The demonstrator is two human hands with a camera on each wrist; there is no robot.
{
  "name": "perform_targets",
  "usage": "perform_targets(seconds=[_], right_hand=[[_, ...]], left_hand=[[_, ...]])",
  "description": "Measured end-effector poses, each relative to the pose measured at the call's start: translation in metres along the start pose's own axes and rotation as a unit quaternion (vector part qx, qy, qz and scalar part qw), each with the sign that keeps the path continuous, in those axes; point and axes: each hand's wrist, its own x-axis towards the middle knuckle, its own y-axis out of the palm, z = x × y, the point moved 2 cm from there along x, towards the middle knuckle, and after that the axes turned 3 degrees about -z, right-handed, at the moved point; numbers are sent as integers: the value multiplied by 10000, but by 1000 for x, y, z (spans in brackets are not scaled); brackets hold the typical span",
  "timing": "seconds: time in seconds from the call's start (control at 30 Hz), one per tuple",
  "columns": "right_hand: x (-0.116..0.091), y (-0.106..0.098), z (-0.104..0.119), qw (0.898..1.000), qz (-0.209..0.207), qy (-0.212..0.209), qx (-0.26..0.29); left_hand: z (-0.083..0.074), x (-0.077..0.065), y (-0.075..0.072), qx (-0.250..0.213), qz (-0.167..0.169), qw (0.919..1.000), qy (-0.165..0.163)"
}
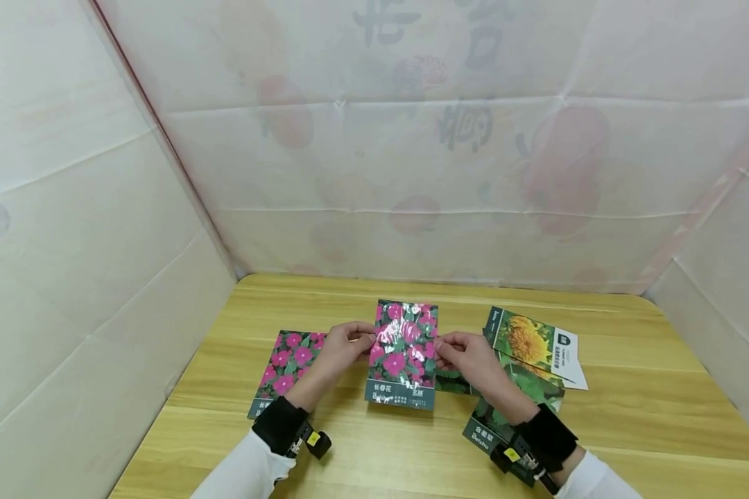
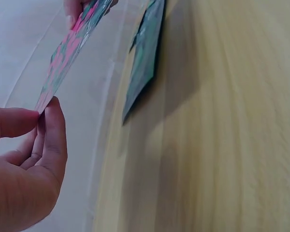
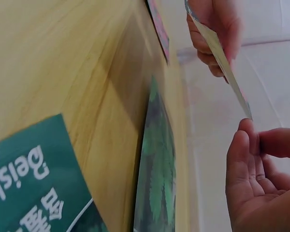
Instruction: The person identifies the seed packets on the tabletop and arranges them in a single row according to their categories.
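A seed packet printed with pink flowers is held up over the table, its picture side toward the head camera. My left hand pinches its left edge between thumb and fingers. At the opposite edge, my right hand pinches it the same way. The left wrist view shows the raised packet nearly edge-on, clear of the wood. Another pink-flower packet lies on the table, partly under my left forearm. Green-leaf packets lie beneath and beside my right arm.
A packet with an orange-yellow flower overlaps others at the right, with a white corner sticking out. The wooden table meets a pale fabric wall at the back, with more fabric on both sides.
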Motion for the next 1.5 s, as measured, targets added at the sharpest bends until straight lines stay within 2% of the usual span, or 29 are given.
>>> perform_targets(seconds=[0.1, 0.27, 0.43, 0.5, 0.63, 0.73, 0.83, 0.87, 0.97, 1.1, 1.17, 1.23, 1.3, 1.4, 1.43, 1.5], right_hand=[[-1, 0, -1, 9998, -50, -98, -138], [-2, -7, -7, 9978, -409, -416, -301], [5, -22, -36, 9939, -570, -836, -436], [4, -25, -39, 9931, -591, -909, -443], [-5, -26, -25, 9946, -623, -751, -354], [-10, -25, -16, 9970, -574, -432, -300], [-6, -26, -29, 9971, -548, -423, -312], [-3, -27, -36, 9968, -557, -456, -355], [-3, -27, -37, 9962, -585, -516, -394], [-13, -21, -12, 9971, -568, -257, -434], [-13, -21, -10, 9970, -557, -211, -490], [-13, -20, -9, 9968, -551, -212, -531], [-13, -21, -10, 9965, -572, -264, -557], [-13, -20, -12, 9947, -603, -510, -664], [-13, -20, -13, 9938, -605, -608, -711], [-14, -20, -14, 9922, -594, -759, -789]], left_hand=[[2, -2, -3, 211, -16, 9997, 74], [3, -6, -14, 429, -144, 9988, 169], [5, -10, -31, 807, -402, 9955, 281], [7, -12, -37, 1004, -480, 9934, 273], [13, -15, -48, 1334, -530, 9894, 228], [18, -17, -54, 1511, -503, 9871, 187], [22, -18, -57, 1639, -458, 9852, 184], [22, -18, -57, 1730, -457, 9836, 216], [23, -18, -58, 2101, -481, 9759, 349], [22, -19, -57, 2965, -590, 9511, 634], [20, -20, -54, 3465, -607, 9324, 836], [18, -21, -49, 3891, -475, 9128, 1143], [16, -22, -43, 4270, -155, 8910, 1538], [15, -22, -32, 4686, 560, 8574, 2052], [15, -22, -29, 4776, 798, 8475, 2172], [16, -22, -23, 4969, 1176, 8310, 2205]])
